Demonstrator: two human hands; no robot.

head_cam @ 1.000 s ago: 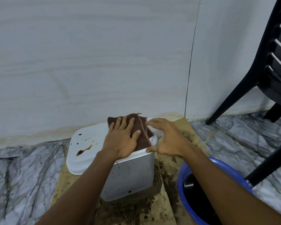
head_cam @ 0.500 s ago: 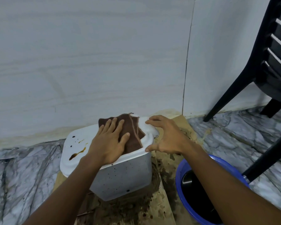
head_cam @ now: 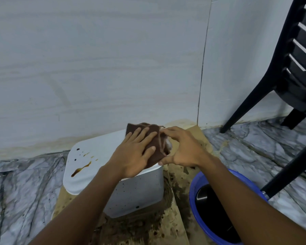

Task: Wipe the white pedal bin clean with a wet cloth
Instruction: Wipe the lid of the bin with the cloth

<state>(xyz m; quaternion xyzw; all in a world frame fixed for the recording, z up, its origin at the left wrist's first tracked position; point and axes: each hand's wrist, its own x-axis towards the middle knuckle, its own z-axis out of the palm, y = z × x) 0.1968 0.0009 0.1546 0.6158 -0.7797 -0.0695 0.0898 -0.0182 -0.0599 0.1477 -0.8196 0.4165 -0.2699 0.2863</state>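
You face pale wall with faint horizontal grain; dark vertical seam splits it right of centre. Yellowish stain band runs along wall base. Floor under you: grey marble pattern, dark veins. Stained brown cardboard sheet lies on floor, speckled with dark grime. Black slatted plastic chair stands at your right, legs on floor near wall. Blue basin sits beside cardboard, dark inside. Light even, soft.

1 bin, 1 cloth, 2 hands
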